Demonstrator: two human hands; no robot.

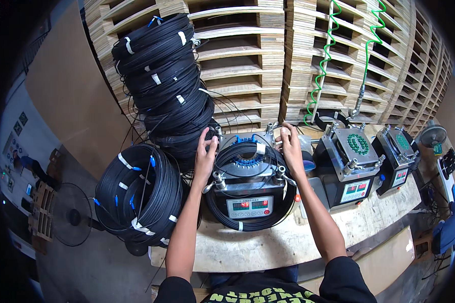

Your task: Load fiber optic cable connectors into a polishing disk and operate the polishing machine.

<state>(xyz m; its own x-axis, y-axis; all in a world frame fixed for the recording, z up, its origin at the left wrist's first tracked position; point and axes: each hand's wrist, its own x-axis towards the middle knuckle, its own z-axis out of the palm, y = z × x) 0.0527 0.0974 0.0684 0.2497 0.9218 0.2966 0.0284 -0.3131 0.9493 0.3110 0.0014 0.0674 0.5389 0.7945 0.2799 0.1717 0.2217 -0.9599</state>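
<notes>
In front of me on the bench stands a polishing machine (242, 192) with a lit control panel (249, 207). A coil of black fibre-optic cable (268, 220) hangs around it, tied with white tape, and blue connectors (246, 163) ring its round top plate. My left hand (205, 157) is at the machine's far left corner post (219, 132), fingers stretched and apart. Beside the far right corner post, my right hand (290, 149) is raised with fingers parted and slightly bent. Neither hand visibly holds anything; whether the fingertips touch the posts I cannot tell.
Cable coils (159, 86) are stacked high at the back left, with more coils (136, 194) nearer. Two similar machines (350, 166) stand right on the wooden bench (227, 250). Pallets (237, 65) rise behind; green air hoses (326, 55) hang there. A floor fan (72, 214) is left.
</notes>
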